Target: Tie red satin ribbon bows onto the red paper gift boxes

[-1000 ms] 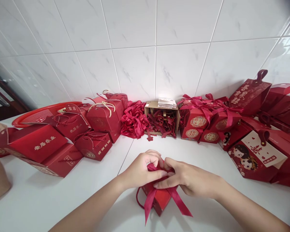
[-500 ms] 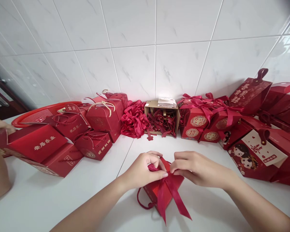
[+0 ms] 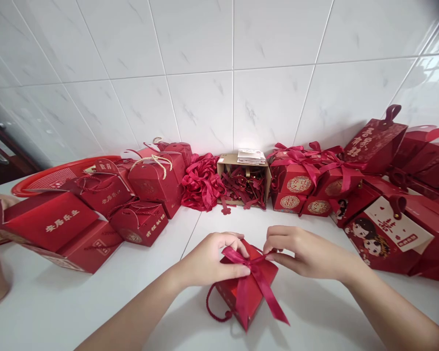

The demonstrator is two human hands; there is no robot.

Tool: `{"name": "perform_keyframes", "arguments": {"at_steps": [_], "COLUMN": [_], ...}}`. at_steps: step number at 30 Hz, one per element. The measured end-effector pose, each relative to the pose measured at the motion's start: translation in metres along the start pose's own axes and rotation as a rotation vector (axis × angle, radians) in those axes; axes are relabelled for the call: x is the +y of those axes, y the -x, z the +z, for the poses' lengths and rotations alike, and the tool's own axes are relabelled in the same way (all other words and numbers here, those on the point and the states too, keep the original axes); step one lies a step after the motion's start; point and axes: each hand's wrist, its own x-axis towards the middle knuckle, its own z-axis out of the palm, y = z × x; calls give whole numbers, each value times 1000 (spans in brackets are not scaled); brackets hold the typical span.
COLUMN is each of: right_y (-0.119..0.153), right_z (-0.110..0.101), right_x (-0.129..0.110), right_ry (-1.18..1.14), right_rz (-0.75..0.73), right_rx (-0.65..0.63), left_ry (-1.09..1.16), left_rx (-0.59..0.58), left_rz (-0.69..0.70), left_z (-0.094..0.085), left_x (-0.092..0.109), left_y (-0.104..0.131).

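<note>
A glossy crimson satin ribbon (image 3: 266, 292) is pinched at one loop by the left hand (image 3: 212, 258) and at its opposite side by the right hand (image 3: 303, 251). It is tied around a smooth red cardboard box (image 3: 268, 271), partly hidden by fingers, on the white table (image 3: 76, 302). Farther left, “安居乐业” is printed on a larger red carton (image 3: 51, 207); a co-worker's hand (image 3: 0, 198) is cut off.

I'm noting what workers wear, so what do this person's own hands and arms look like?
The left hand and right hand are bare, with slim fingers and no gloves, rings or markings visible. The forearms are slender and uncovered as far as the picture shows: no sleeve, watch or bracelet in view. Nail details are too small to judge.
</note>
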Motion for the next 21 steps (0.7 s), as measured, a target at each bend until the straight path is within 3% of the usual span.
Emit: {"name": "perform_keyframes", "arguments": {"at_steps": [6,16,21], "right_y": [0,5,13], "right_z": [2,-3,9], "right_x": [1,11,3], "right_ry": [0,-11,-213], "right_rz": [-7,-32,122], "right_rx": [26,61,249], "left_ry": [-1,38,117], "left_rx": [122,118,114], "left_rz": [-23,9,59], "left_z": [13,19,21], "left_x": [-7,-9,-17], "left_y": [-6,-8,-11]}}
